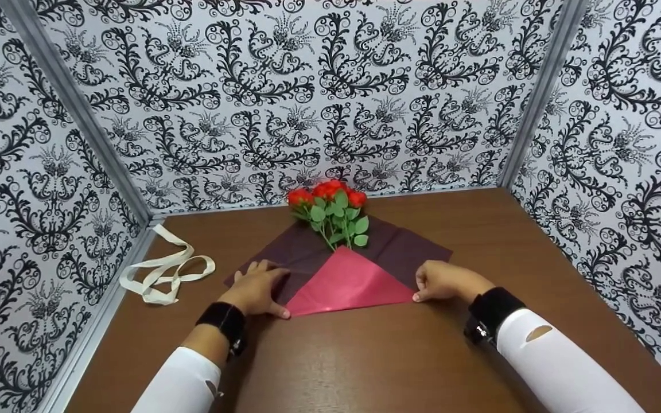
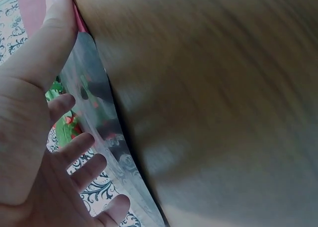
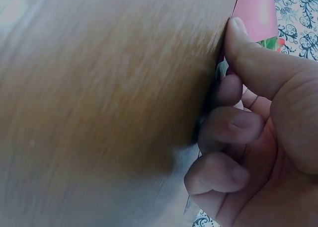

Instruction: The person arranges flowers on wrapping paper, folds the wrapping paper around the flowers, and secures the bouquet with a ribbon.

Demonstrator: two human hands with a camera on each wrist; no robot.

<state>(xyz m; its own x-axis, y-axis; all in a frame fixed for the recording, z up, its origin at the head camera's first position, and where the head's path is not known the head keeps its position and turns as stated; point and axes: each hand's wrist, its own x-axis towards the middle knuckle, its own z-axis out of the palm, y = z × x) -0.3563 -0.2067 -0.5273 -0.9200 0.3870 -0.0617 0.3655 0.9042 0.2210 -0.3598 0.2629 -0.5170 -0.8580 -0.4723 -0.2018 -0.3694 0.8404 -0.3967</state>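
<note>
A sheet of wrapping paper [image 1: 405, 246], dark on one face, lies on the table with its near part folded up into a pink triangle [image 1: 348, 284]. Red artificial roses [image 1: 329, 198] with green leaves rest on it, their lower stems hidden beneath the pink fold. My left hand [image 1: 259, 288] is spread over the paper's left side, thumb at the fold's left corner. In the left wrist view its fingers [image 2: 82, 146] are apart and loosely bent. At the right corner of the fold, my right hand [image 1: 442, 280] pinches the paper, its other fingers [image 3: 231, 125] curled in.
A cream ribbon [image 1: 164, 272] lies in loose loops on the left of the brown wooden table [image 1: 330, 361]. Patterned panels [image 1: 319, 97] stand behind and on both sides, with grey metal posts [image 1: 528, 115] at the back corners.
</note>
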